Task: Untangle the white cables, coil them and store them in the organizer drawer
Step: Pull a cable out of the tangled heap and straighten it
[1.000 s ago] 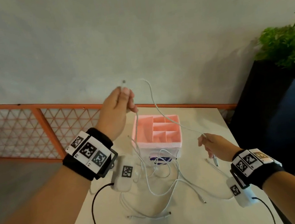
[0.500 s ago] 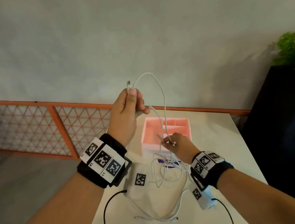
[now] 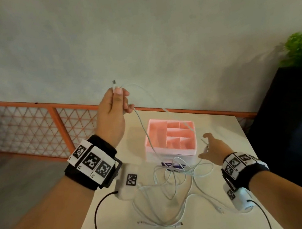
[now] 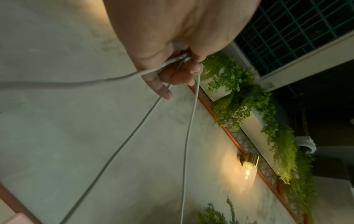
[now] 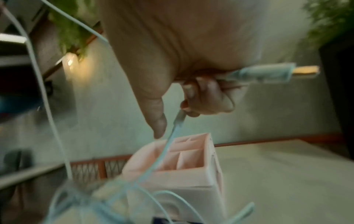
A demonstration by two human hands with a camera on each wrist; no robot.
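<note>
Grey wall (image 3: 156, 37), orange railing (image 3: 55, 116), lit lamp (image 4: 248, 168)

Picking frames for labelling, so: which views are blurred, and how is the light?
Head view: mostly sharp, dim even light, pink organizer clear. Left wrist view: fairly sharp, warm glare from wall lamp. Right wrist view: motion-smeared; white cables and organizer soft.

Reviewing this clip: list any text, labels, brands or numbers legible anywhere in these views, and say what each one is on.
No text can be read in full.
Purple label on the front of the pink organizer: white lettering, too small and blurred to read, partly crossed by the white cables.
Wristbands and camera housings, for example on the left wrist: black-and-white square code markers only, no words; tiny marks at their corners are unreadable.
Both wrist views: no writing visible.
</note>
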